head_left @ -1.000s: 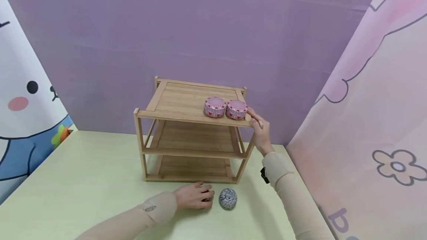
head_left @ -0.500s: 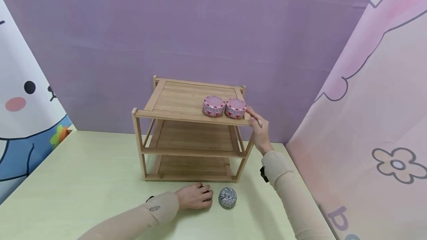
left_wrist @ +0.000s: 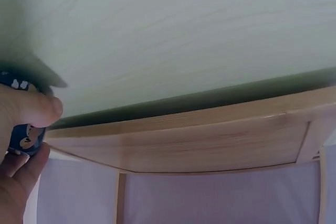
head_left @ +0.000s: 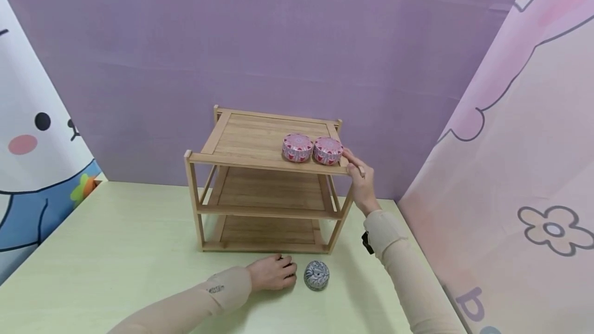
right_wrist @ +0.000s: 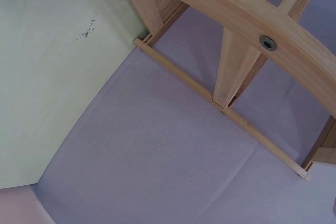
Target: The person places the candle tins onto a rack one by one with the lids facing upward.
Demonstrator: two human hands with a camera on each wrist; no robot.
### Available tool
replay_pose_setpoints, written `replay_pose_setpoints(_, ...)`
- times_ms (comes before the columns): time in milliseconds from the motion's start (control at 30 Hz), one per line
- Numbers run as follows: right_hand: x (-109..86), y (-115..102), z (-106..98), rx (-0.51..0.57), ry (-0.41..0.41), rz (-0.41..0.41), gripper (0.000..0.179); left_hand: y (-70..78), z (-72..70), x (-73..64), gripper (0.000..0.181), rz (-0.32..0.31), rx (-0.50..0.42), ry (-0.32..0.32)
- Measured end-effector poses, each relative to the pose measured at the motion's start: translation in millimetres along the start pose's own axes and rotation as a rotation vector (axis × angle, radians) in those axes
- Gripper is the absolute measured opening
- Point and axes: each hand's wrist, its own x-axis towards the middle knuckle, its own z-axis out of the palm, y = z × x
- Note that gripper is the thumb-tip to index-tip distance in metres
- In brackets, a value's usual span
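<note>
My left hand [head_left: 274, 273] grips a dark blue patterned round tin [left_wrist: 27, 136] on the table, in front of the wooden shelf rack. In the left wrist view the thumb lies across the tin and fingers curl below it; the head view mostly hides the tin under the hand. A grey-and-white patterned tin [head_left: 317, 276] stands just right of that hand. My right hand [head_left: 363, 179] holds the front right corner of the three-tier rack [head_left: 260, 164]. Beside its fingers, two pink patterned tins [head_left: 297, 148] sit side by side on the top shelf.
The pale green table [head_left: 139, 231] stretches around the rack. A purple backdrop [head_left: 297, 45] rises behind it. Printed panels stand on both sides, one with a flower [head_left: 553, 230] at the right. The rack's bolted side frame [right_wrist: 231, 30] fills the right wrist view.
My left hand has shifted very slightly and now covers more of its tin in the head view. The right hand, the rack and the other tins stay as they were.
</note>
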Motion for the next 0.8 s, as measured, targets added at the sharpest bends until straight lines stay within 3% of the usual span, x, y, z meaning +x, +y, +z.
replay_pose_setpoints(200, 0.2, 1.0, -0.3, 0.01, 0.001, -0.001, 0.037, -6.9, -5.7, 2.2, 0.023, -0.049, -0.071, -0.04)
replay_pose_setpoints(300, 0.4, 1.8, -0.2, 0.02, -0.004, 0.001, 0.037, -8.6, -8.2, 0.7, 0.03, -0.109, -0.16, -0.037)
replay_pose_setpoints(567, 1.4, 2.4, 0.5, 0.038, 0.0, -0.008, 0.037, -17.5, -29.1, -5.5, 0.061, -0.327, -0.515, -0.042)
replay_pose_setpoints(733, 1.0, 2.0, 0.3, 0.043, 0.004, -0.006, 0.037, -28.1, -44.8, -9.8, 0.077, -0.459, -0.847, -0.104)
replay_pose_setpoints(800, 0.5, 1.7, 0.2, 0.038, 0.004, 0.002, 0.038, -31.8, -50.2, -11.2, 0.077, -0.516, -0.977, -0.097)
